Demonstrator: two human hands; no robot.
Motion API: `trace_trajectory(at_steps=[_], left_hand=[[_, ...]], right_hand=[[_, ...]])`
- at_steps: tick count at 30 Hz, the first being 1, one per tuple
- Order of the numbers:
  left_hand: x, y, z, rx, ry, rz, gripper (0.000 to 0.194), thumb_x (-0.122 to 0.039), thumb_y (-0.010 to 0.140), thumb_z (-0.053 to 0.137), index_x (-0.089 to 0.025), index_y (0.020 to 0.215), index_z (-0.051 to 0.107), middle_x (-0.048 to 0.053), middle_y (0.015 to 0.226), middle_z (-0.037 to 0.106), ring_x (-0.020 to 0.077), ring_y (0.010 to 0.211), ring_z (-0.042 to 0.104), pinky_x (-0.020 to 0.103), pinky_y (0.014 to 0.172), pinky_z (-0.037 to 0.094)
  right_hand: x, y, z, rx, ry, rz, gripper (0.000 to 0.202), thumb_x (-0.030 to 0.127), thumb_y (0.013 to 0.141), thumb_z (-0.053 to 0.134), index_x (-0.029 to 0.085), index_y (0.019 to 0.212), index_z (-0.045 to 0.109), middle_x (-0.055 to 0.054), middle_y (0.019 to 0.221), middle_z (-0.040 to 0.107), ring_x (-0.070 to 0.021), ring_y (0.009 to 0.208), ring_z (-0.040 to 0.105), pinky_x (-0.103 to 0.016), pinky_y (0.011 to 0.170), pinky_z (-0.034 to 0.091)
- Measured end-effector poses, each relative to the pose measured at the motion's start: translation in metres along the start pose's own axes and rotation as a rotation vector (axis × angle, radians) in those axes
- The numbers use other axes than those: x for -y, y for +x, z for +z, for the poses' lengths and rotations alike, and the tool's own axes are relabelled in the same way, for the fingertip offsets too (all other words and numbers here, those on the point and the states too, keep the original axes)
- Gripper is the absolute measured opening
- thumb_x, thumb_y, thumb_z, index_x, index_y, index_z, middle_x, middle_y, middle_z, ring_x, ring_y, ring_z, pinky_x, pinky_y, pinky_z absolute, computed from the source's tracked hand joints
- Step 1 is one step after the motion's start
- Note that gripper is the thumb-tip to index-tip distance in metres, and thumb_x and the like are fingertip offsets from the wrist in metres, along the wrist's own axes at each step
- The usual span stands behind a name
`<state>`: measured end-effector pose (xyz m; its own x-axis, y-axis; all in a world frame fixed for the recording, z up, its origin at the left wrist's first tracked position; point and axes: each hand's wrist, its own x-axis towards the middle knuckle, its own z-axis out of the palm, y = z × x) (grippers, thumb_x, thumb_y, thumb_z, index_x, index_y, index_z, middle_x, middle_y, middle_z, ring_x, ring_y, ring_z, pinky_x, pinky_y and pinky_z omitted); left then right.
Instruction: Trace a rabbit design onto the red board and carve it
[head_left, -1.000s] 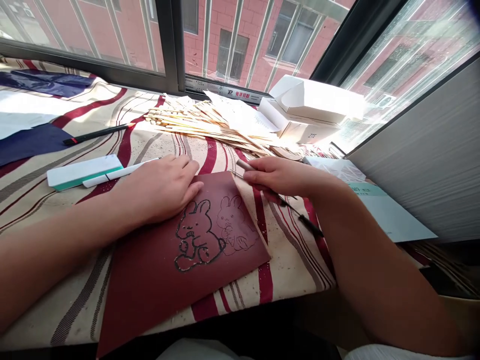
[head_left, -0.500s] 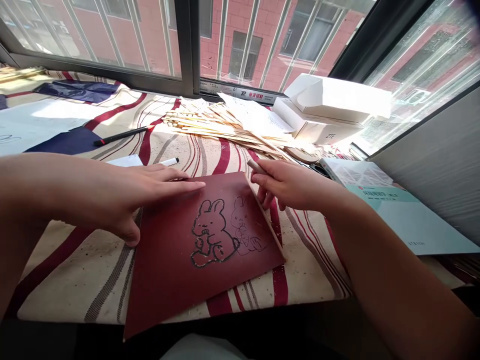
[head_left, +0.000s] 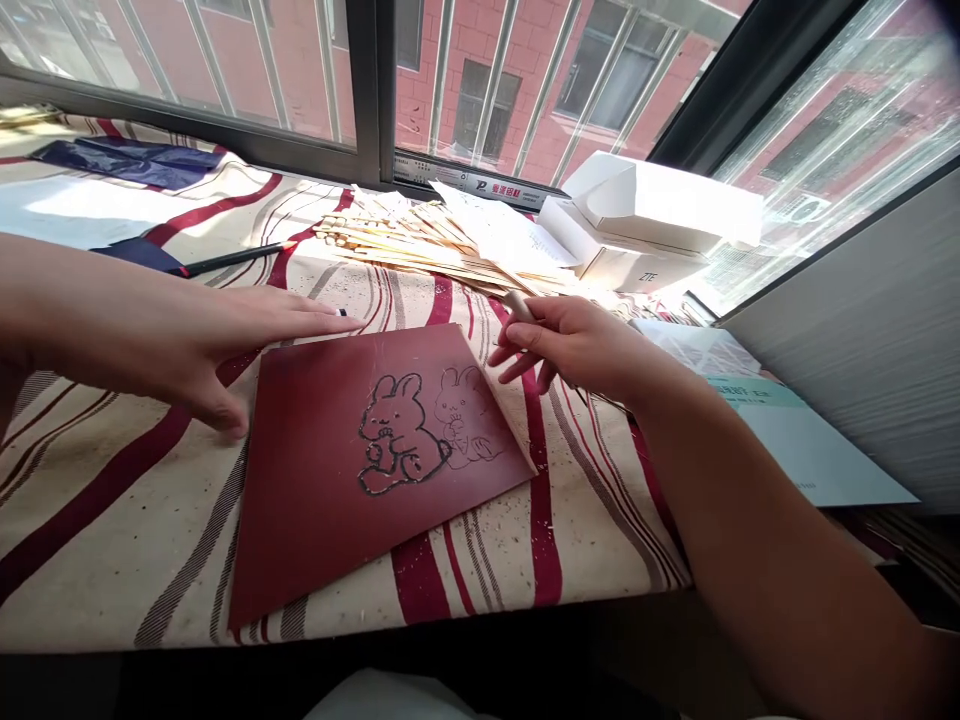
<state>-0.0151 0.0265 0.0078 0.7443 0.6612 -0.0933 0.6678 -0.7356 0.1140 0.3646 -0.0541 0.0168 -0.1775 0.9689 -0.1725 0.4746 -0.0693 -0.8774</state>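
A dark red board (head_left: 315,480) lies tilted on a striped cloth. A rabbit with thick carved outlines (head_left: 405,435) marks its middle, and a second rabbit in thin lines (head_left: 466,420) is beside it on the right. My left hand (head_left: 255,330) is at the board's upper left edge, fingers stretched and holding nothing; whether it touches the board is unclear. My right hand (head_left: 562,340) is closed around a tan round stick-like handle (head_left: 519,306), just off the board's right edge. Whatever lies at the handle's other end is hidden by the hand.
Small shavings dot the striped cloth (head_left: 480,560). A heap of thin wooden sticks (head_left: 390,240) and a white box (head_left: 637,262) stand by the window. A pencil (head_left: 240,258) lies at the back left; a pale green book (head_left: 817,450) rests at the right. The table edge is in front.
The board has shifted away from the table's front edge, so its near corner no longer juts out past it. My left hand has moved left, off the board's top. The view has shifted slightly.
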Motion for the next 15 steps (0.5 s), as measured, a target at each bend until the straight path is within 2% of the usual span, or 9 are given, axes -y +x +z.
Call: trace_trajectory(at_steps=[1,2,3,4,6,7,9,12,15], left_hand=[[-0.005,0.002,-0.001,0.079,-0.018,0.056,0.082,-0.058,0.088,0.076,-0.041,0.164,0.05,-0.002,0.167,0.057,0.0336,0.146,0.059,0.05,0.116,0.052],[-0.013,0.007,-0.001,0.078,-0.031,0.084,0.073,-0.055,0.098,0.063,-0.041,0.167,0.044,-0.002,0.173,0.049,0.0329,0.152,0.052,0.053,0.122,0.045],[-0.023,0.014,0.001,0.071,-0.051,0.119,0.07,-0.052,0.101,0.056,-0.038,0.169,0.042,0.0,0.176,0.045,0.0327,0.155,0.048,0.055,0.125,0.041],[-0.034,0.024,0.003,0.035,-0.067,0.108,0.065,-0.048,0.104,0.048,-0.036,0.168,0.043,0.001,0.175,0.045,0.0304,0.154,0.048,0.054,0.127,0.038],[-0.055,0.047,0.013,-0.085,-0.102,0.06,0.059,-0.047,0.107,0.039,-0.027,0.16,0.053,0.007,0.162,0.06,0.0283,0.145,0.057,0.05,0.124,0.042],[-0.063,0.057,0.019,-0.126,-0.128,0.086,0.063,-0.051,0.104,0.039,-0.02,0.156,0.057,0.013,0.154,0.066,0.0299,0.139,0.061,0.048,0.12,0.045],[-0.073,0.074,0.031,-0.142,-0.137,0.103,0.066,-0.054,0.103,0.039,-0.015,0.152,0.059,0.017,0.149,0.068,0.0321,0.136,0.063,0.049,0.119,0.046],[-0.077,0.082,0.042,-0.157,-0.129,0.159,0.06,-0.052,0.102,0.038,-0.019,0.143,0.066,0.017,0.139,0.072,0.0329,0.127,0.065,0.05,0.116,0.048],[-0.076,0.08,0.044,-0.171,-0.124,0.196,0.056,-0.052,0.102,0.038,-0.023,0.138,0.069,0.016,0.139,0.07,0.0338,0.128,0.064,0.051,0.116,0.048]], right_hand=[[0.0,-0.001,0.0,-0.009,0.044,-0.087,0.012,0.016,0.1,0.065,0.017,0.089,0.063,-0.01,0.091,0.079,-0.0151,0.067,0.076,-0.021,0.044,0.045],[0.0,-0.002,0.001,-0.012,0.112,-0.183,0.007,0.016,0.098,0.067,0.018,0.092,0.064,-0.007,0.089,0.077,-0.0109,0.059,0.07,-0.021,0.043,0.041],[0.0,-0.003,0.003,0.001,0.198,-0.271,0.004,0.017,0.097,0.068,0.019,0.096,0.065,-0.003,0.087,0.074,-0.0072,0.053,0.061,-0.022,0.042,0.037],[0.0,-0.003,0.005,0.035,0.289,-0.332,0.004,0.02,0.097,0.069,0.02,0.1,0.066,-0.001,0.085,0.072,-0.0051,0.049,0.051,-0.022,0.041,0.032],[0.0,-0.003,0.013,0.109,0.446,-0.375,0.011,0.031,0.101,0.069,0.021,0.104,0.066,0.001,0.079,0.066,-0.0049,0.048,0.039,-0.023,0.041,0.028],[-0.001,-0.002,0.017,0.124,0.503,-0.375,0.017,0.038,0.102,0.069,0.021,0.103,0.066,0.002,0.077,0.062,-0.0057,0.05,0.038,-0.023,0.041,0.027],[-0.002,0.001,0.026,0.089,0.573,-0.382,0.024,0.045,0.101,0.071,0.022,0.097,0.064,0.003,0.076,0.057,-0.0073,0.055,0.045,-0.022,0.044,0.034],[-0.001,0.005,0.036,-0.029,0.572,-0.424,0.027,0.044,0.094,0.08,0.024,0.094,0.061,0.001,0.09,0.063,-0.0095,0.066,0.058,-0.022,0.049,0.044],[0.003,0.007,0.045,-0.07,0.543,-0.408,0.025,0.042,0.092,0.081,0.027,0.1,0.062,0.0,0.102,0.068,-0.0086,0.06,0.056,-0.024,0.043,0.039]])
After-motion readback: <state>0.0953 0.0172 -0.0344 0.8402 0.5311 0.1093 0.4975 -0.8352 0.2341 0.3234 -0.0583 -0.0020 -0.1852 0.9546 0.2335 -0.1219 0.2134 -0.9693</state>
